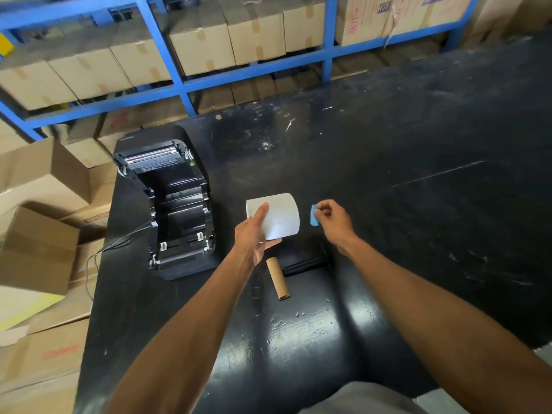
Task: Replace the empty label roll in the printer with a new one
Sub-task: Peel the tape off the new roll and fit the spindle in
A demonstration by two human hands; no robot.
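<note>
The black label printer (176, 204) stands on the left part of the table with its lid swung open and its roll bay empty. My left hand (254, 237) holds a full white label roll (279, 215) above the table, thumb on top and fingers underneath. My right hand (331, 221) pinches a small blue strip (314, 215) just right of the roll. An empty brown cardboard core (277, 277) lies on the table below my left hand. A black spindle (307, 261) lies beside the core.
The black, scuffed table (418, 189) stretches far to the right. Blue shelving (179, 82) stacked with cardboard boxes runs behind it. More boxes (38, 234) are piled on the floor at the left. A thin cable (119, 243) trails off the printer's left side.
</note>
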